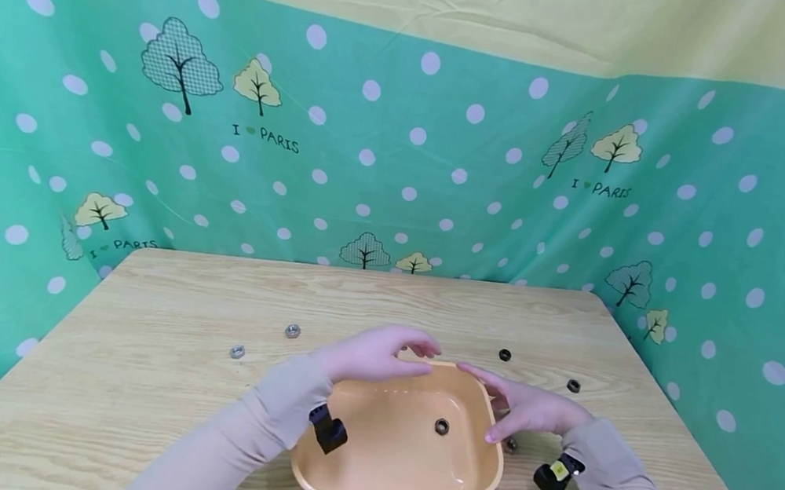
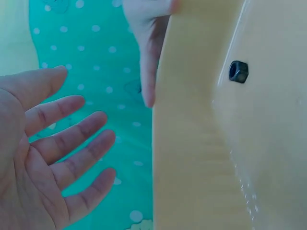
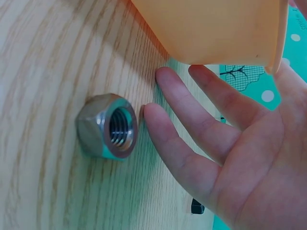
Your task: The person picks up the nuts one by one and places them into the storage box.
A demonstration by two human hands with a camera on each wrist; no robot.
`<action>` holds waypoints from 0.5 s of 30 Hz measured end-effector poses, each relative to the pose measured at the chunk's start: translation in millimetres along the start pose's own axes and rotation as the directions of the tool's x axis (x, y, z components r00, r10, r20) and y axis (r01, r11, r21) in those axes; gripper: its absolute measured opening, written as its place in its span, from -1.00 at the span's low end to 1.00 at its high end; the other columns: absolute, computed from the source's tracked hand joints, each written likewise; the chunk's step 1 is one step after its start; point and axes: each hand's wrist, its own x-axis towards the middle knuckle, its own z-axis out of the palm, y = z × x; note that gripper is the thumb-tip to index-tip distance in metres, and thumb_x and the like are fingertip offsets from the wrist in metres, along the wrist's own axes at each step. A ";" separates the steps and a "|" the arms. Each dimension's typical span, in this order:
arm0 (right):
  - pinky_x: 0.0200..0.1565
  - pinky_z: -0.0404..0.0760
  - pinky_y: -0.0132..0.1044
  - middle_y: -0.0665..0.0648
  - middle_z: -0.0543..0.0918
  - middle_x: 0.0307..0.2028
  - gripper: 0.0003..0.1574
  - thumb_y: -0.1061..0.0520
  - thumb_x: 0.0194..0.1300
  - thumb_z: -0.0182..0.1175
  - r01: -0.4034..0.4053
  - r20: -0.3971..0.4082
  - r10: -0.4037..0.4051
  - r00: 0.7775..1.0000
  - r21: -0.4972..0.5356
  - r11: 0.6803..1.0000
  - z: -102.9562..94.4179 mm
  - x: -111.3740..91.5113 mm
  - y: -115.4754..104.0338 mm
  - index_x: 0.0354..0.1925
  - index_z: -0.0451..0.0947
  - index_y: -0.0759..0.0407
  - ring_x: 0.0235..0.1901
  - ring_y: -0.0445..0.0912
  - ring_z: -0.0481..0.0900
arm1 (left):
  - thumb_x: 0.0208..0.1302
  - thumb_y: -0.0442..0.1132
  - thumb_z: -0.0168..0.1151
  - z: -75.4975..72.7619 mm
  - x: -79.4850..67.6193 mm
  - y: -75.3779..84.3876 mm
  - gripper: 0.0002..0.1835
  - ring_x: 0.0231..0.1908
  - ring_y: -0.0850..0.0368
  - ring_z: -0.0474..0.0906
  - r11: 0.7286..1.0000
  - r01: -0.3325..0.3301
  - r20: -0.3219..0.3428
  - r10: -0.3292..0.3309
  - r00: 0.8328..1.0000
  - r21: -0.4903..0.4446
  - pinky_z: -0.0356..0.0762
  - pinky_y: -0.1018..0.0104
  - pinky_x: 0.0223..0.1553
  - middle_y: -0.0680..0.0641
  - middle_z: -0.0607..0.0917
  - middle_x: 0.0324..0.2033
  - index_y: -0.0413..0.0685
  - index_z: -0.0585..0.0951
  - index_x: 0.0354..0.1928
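A peach-coloured plastic basin (image 1: 387, 450) sits near the front of the table, with a dark hex nut (image 1: 442, 426) lying on its floor. Over the basin's back rim is my left hand (image 1: 382, 352), its fingers spread and the palm bare in the left wrist view. My right hand (image 1: 531, 410) rests at the right back corner of the basin, thumb at the rim and fingers loosely extended along the outside. Just below those fingers, a steel hex nut (image 3: 106, 127) lies on the table beside the basin.
Two silver nuts (image 1: 293, 331) lie on the wooden table (image 1: 162, 349) left of the basin. Two black nuts, one farther back (image 1: 505, 355), lie to its right. A green dotted curtain (image 1: 388, 142) hangs behind the table and along its sides.
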 end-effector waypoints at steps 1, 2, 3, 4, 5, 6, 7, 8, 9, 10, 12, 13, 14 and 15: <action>0.14 0.51 -0.01 0.40 0.12 0.38 0.30 0.14 0.07 0.39 0.001 0.002 -0.001 1.000 0.006 1.000 -0.2 0.0 0.3 0.50 -0.26 0.01 0.21 0.23 0.36 | 0.35 -0.12 0.12 -1.6 -1.4 -1.1 -0.61 0.07 0.08 0.52 1.000 -0.001 -0.008 0.001 1.000 -0.003 0.46 0.19 0.18 -0.07 0.63 0.04 -0.14 0.52 0.14; 0.14 0.51 -0.02 0.41 0.12 0.38 0.30 0.14 0.07 0.39 0.004 0.004 -0.004 1.000 0.009 1.000 -0.3 0.0 0.6 0.50 -0.26 0.01 0.21 0.22 0.36 | 0.35 -0.11 0.12 -3.1 -2.9 -2.2 -0.61 0.07 0.08 0.52 1.000 0.002 -0.015 -0.002 1.000 -0.009 0.46 0.19 0.18 -0.06 0.63 0.04 -0.13 0.52 0.14; 0.13 0.51 -0.03 0.41 0.12 0.38 0.30 0.13 0.07 0.39 0.006 0.006 -0.006 1.000 0.009 1.000 -0.5 0.2 0.8 0.50 -0.26 0.01 0.21 0.22 0.36 | 0.35 -0.11 0.12 -4.4 -4.3 -3.6 -0.61 0.07 0.07 0.52 1.000 0.004 -0.021 -0.004 1.000 -0.023 0.47 0.17 0.17 -0.07 0.63 0.04 -0.14 0.53 0.14; 0.13 0.51 -0.04 0.41 0.12 0.38 0.30 0.13 0.07 0.39 0.007 0.007 -0.007 1.000 0.011 1.000 -0.6 0.4 1.0 0.50 -0.26 0.00 0.21 0.21 0.36 | 0.35 -0.11 0.12 -5.9 -6.3 -4.4 -0.60 0.07 0.07 0.52 0.999 0.010 -0.026 -0.011 1.000 -0.039 0.47 0.16 0.17 -0.06 0.63 0.04 -0.14 0.53 0.14; 0.13 0.51 -0.05 0.41 0.13 0.38 0.30 0.13 0.07 0.39 0.008 0.010 -0.008 1.000 0.013 1.000 -0.7 0.7 1.3 0.50 -0.27 -0.01 0.21 0.21 0.36 | 0.35 -0.11 0.12 -7.2 -8.3 -5.4 -0.60 0.07 0.07 0.52 0.998 0.021 -0.030 -0.022 0.999 -0.057 0.47 0.14 0.17 -0.06 0.63 0.04 -0.13 0.53 0.14; 0.14 0.51 -0.06 0.41 0.13 0.38 0.30 0.13 0.07 0.39 0.010 0.013 -0.010 1.000 0.015 1.000 -0.8 0.9 1.4 0.50 -0.27 -0.01 0.21 0.21 0.36 | 0.34 -0.11 0.12 -8.5 -10.4 -6.5 -0.61 0.07 0.08 0.52 0.997 0.032 -0.032 -0.034 0.999 -0.077 0.47 0.14 0.17 -0.05 0.63 0.04 -0.13 0.53 0.14; 0.14 0.50 -0.06 0.41 0.13 0.37 0.30 0.12 0.07 0.39 0.011 0.014 -0.012 1.000 0.014 1.000 -0.7 1.1 1.4 0.50 -0.27 -0.01 0.21 0.21 0.36 | 0.34 -0.11 0.12 -9.6 -12.7 -7.7 -0.61 0.07 0.08 0.52 0.995 0.042 -0.034 -0.045 0.998 -0.095 0.47 0.13 0.17 -0.05 0.63 0.04 -0.13 0.53 0.14; 0.14 0.50 -0.06 0.41 0.13 0.37 0.30 0.12 0.07 0.39 0.013 0.015 -0.013 1.000 0.015 1.000 -0.7 1.3 1.4 0.50 -0.27 -0.02 0.21 0.21 0.36 | 0.34 -0.12 0.12 -10.9 -14.9 -8.7 -0.61 0.07 0.08 0.52 0.992 0.051 -0.036 -0.055 0.998 -0.114 0.47 0.13 0.18 -0.05 0.63 0.04 -0.12 0.52 0.14; 0.15 0.50 -0.06 0.41 0.13 0.37 0.30 0.12 0.07 0.39 0.013 0.015 -0.014 1.000 0.015 1.000 -0.7 1.3 1.4 0.50 -0.26 -0.02 0.21 0.21 0.36 | 0.35 -0.12 0.12 -12.0 -17.3 -9.9 -0.61 0.07 0.08 0.52 0.990 0.056 -0.039 -0.061 0.997 -0.127 0.47 0.13 0.18 -0.05 0.62 0.04 -0.13 0.52 0.14; 0.15 0.49 -0.05 0.41 0.13 0.37 0.30 0.12 0.07 0.39 0.013 0.015 -0.013 1.000 0.017 1.000 -0.6 1.3 1.3 0.50 -0.26 -0.02 0.21 0.21 0.35 | 0.35 -0.13 0.12 -13.1 -19.7 -11.0 -0.62 0.07 0.08 0.52 0.989 0.060 -0.041 -0.066 0.997 -0.135 0.47 0.13 0.18 -0.05 0.62 0.04 -0.13 0.52 0.14; 0.15 0.49 -0.04 0.41 0.12 0.38 0.30 0.13 0.06 0.40 0.011 0.013 -0.011 1.000 0.018 1.000 -0.7 1.1 1.0 0.50 -0.26 -0.03 0.22 0.22 0.35 | 0.35 -0.15 0.12 -15.3 -24.6 -13.4 -0.63 0.07 0.07 0.52 0.987 0.069 -0.050 -0.077 0.996 -0.148 0.47 0.14 0.18 -0.06 0.63 0.04 -0.13 0.53 0.14; 0.16 0.49 -0.04 0.41 0.12 0.37 0.30 0.13 0.06 0.40 0.009 0.012 -0.010 1.000 0.019 1.000 -0.8 1.0 0.9 0.50 -0.26 -0.03 0.21 0.22 0.35 | 0.35 -0.16 0.12 -16.4 -27.0 -14.8 -0.63 0.07 0.07 0.53 0.986 0.071 -0.055 -0.080 0.995 -0.153 0.47 0.14 0.17 -0.06 0.63 0.04 -0.13 0.53 0.13; 0.15 0.49 -0.04 0.41 0.12 0.37 0.30 0.13 0.06 0.40 0.006 0.010 -0.006 1.000 0.020 1.000 -0.9 0.9 0.9 0.50 -0.25 -0.03 0.21 0.22 0.35 | 0.35 -0.17 0.12 -17.5 -29.5 -16.4 -0.64 0.06 0.06 0.53 0.985 0.072 -0.060 -0.083 0.995 -0.157 0.48 0.16 0.16 -0.07 0.63 0.04 -0.13 0.53 0.13; 0.15 0.49 -0.04 0.41 0.12 0.37 0.30 0.13 0.06 0.40 0.004 0.008 -0.004 1.000 0.018 1.000 -1.0 0.9 1.1 0.50 -0.25 -0.04 0.21 0.21 0.35 | 0.35 -0.17 0.12 -18.5 -31.8 -18.4 -0.65 0.05 0.07 0.53 0.984 0.076 -0.065 -0.087 0.994 -0.160 0.48 0.19 0.15 -0.08 0.63 0.03 -0.13 0.54 0.12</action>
